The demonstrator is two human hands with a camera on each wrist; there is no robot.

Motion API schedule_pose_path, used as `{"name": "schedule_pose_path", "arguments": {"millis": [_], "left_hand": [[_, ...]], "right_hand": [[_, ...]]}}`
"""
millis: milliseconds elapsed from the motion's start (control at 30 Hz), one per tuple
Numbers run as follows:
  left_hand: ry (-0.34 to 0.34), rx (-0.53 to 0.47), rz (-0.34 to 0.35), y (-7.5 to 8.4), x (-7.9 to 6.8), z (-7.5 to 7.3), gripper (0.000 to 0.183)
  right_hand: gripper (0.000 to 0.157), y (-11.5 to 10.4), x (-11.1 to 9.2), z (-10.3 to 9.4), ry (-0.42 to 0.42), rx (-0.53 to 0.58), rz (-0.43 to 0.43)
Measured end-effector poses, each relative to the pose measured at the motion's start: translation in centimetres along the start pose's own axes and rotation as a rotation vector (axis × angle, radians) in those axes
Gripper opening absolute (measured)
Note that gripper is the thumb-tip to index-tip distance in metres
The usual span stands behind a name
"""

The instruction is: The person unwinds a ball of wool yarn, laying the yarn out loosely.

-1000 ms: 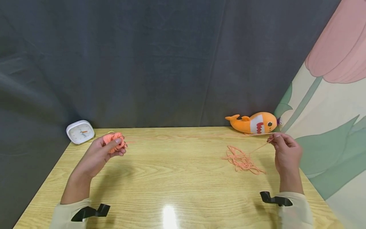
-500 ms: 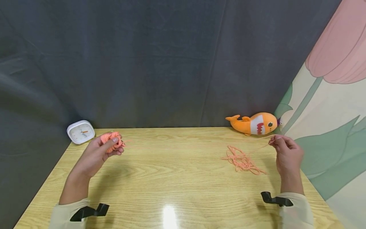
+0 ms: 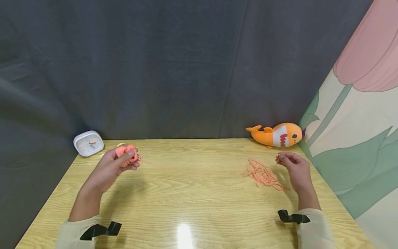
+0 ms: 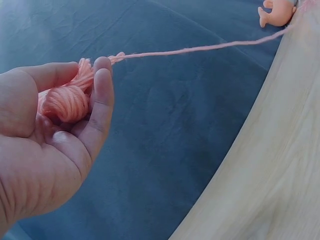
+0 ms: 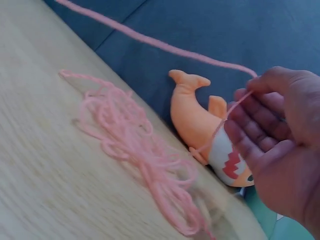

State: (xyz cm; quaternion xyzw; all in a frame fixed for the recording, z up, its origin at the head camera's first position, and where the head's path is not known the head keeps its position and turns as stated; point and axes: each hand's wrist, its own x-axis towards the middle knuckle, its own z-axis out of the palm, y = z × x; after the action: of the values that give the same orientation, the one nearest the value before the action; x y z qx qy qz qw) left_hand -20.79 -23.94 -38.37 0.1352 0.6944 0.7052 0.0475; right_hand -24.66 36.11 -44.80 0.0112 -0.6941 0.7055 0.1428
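A wound bundle of coral-pink yarn (image 3: 125, 154) is gripped by my left hand (image 3: 109, 169), thumb across its front. In the left wrist view, the yarn bundle (image 4: 67, 104) sits between thumb and fingers, and one strand (image 4: 190, 49) runs off to the right. My right hand (image 3: 296, 169) pinches that strand between thumb and fingertips; in the right wrist view the strand (image 5: 150, 41) bends at the pinch and drops past the palm. Left of the right hand, a loose tangle of the same yarn (image 3: 263, 174) lies on the table.
An orange plush shark (image 3: 276, 135) lies at the table's back right. At the back left stands a white clock (image 3: 88, 143). A dark curtain (image 3: 174, 69) hangs behind the wooden table (image 3: 192, 193), and a flower-patterned cloth (image 3: 367, 131) covers the right side.
My right hand has moved left and slightly nearer, toward the yarn tangle, still pinching the strand. The left hand has barely shifted with its bundle.
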Motion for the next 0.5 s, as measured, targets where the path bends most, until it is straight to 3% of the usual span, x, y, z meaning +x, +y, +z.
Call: {"name": "schedule_pose_path", "arguments": {"millis": [167, 333, 500], "left_hand": [[-0.010, 0.021, -0.033, -0.4, 0.4, 0.5, 0.009], [-0.010, 0.031, -0.045, -0.6, 0.6, 0.8, 0.007], [-0.018, 0.029, -0.039, -0.7, 0.6, 0.9, 0.006]], "right_hand": [[0.015, 0.2, 0.0, 0.4, -0.070, -0.129, 0.069], [0.014, -0.4, 0.1, 1.6, -0.054, -0.105, 0.048], [0.016, -1.7, -0.2, 4.4, -0.089, -0.054, -0.032]]}}
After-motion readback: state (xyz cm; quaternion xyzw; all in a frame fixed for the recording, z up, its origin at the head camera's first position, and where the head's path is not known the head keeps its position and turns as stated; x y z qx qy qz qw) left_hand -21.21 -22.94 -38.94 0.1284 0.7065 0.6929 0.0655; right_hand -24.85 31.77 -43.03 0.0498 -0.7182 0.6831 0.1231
